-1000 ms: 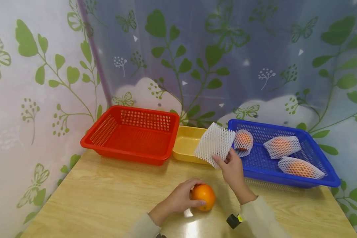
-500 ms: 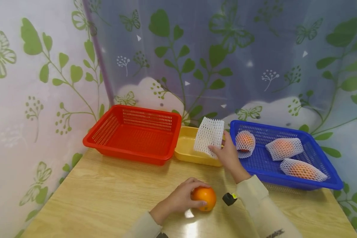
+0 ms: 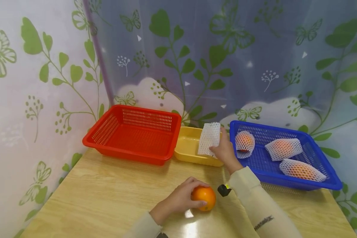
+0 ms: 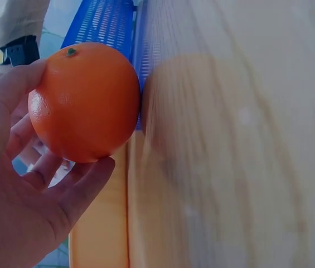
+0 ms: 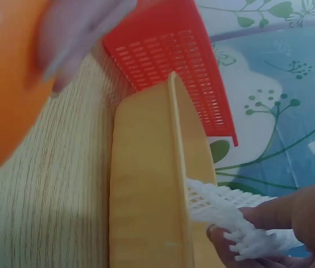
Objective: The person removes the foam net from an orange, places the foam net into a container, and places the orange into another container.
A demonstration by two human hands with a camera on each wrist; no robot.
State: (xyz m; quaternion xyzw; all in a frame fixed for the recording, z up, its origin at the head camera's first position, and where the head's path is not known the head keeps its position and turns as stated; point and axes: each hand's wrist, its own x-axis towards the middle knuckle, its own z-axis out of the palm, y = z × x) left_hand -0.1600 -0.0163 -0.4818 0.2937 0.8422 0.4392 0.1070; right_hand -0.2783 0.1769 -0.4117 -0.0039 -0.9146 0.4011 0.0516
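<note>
- A person's left hand point(image 3: 182, 196) is gripping a bare orange point(image 3: 205, 199) on the wooden table point(image 3: 92, 195), fingers curling around its side.
- The right hand point(image 3: 226, 148) is pinching a white foam net point(image 3: 209, 137) over the yellow tray point(image 3: 185, 145) (its lower end seemingly dipping inside the rim).
- Setting the net down is apparently the step in hand; the next move is likely calling for a loosened right-hand pinch.
- Beside the tray, a red basket point(image 3: 134, 140) is standing left; a blue basket point(image 3: 258, 160) is holding three net-wrapped fruits point(image 3: 282, 148) right.

Glare spots the table point(image 3: 125, 188); the left wrist view is dim.
</note>
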